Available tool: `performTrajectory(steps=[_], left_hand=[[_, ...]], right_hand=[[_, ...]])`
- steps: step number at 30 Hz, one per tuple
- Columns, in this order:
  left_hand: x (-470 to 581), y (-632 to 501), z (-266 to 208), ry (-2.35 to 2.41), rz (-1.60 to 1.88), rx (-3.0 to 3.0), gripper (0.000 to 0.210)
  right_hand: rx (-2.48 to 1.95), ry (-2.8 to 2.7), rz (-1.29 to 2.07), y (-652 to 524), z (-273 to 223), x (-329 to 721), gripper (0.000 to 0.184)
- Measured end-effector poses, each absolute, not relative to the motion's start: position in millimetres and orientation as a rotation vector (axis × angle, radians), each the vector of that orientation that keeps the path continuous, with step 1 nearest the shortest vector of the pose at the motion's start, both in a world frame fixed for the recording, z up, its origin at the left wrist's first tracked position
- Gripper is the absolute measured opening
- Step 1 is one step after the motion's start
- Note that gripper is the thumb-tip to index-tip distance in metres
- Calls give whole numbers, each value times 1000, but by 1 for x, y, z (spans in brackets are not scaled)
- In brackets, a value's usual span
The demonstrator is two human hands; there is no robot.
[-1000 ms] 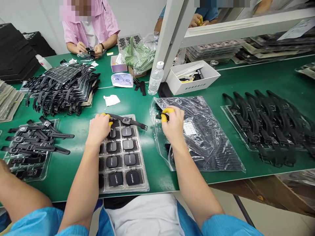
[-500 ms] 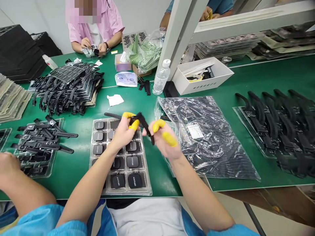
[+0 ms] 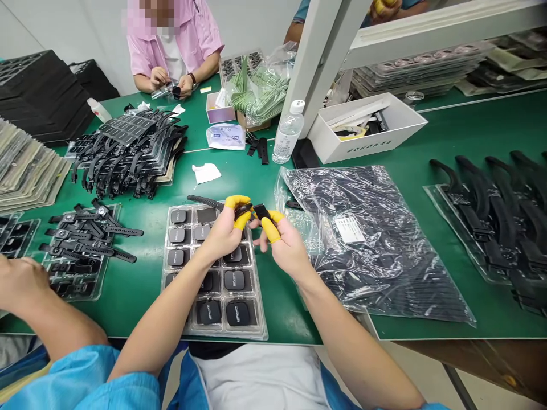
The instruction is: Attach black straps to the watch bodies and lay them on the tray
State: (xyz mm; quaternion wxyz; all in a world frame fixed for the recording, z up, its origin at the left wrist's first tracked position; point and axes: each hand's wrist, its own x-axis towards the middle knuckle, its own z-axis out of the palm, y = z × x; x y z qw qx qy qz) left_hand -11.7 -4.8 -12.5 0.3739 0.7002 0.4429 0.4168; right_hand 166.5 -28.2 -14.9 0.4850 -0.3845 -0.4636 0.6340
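Note:
Yellow finger covers are on both my hands. My left hand (image 3: 222, 234) pinches a black smartwatch (image 3: 243, 209), whose strap (image 3: 205, 200) sticks out to the left. Between the thumb and fingers of my right hand (image 3: 291, 246) is a short black watch strap (image 3: 260, 211), held up against the smartwatch's right side; whether they are joined I cannot tell. Below my left hand lies a clear plastic tray (image 3: 262, 312) with square black watch bodies (image 3: 238, 313) in its compartments. Right of my right hand is a plastic bag (image 3: 384, 256) packed with black straps.
Strapped watches (image 3: 85, 233) lie on trays at left, beside a co-worker's hand (image 3: 23, 282). Further back are stacked trays of straps (image 3: 128, 154), a water bottle (image 3: 289, 134) and a white box (image 3: 371, 136). More straps (image 3: 491, 222) lie at right. A person in pink (image 3: 171, 62) sits opposite.
My right hand has moved left and up, closer to my left hand. The strap in it, earlier hanging slanted downward, now sits against the smartwatch. The view has shifted slightly.

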Motion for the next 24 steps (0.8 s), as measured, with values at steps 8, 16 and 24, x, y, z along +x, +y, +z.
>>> performTrajectory(steps=[8, 16, 24], left_hand=[[-16, -4, -4, 985, 1037, 2081, 54], [-18, -5, -3, 968, 956, 2070, 57], [-17, -4, -5, 1022, 984, 2166, 45]], right_hand=[[-597, -1017, 1948, -34, -5, 164, 33], [-559, -995, 2026, -29, -11, 168, 30], [-588, -874, 1994, -28, -13, 163, 32]])
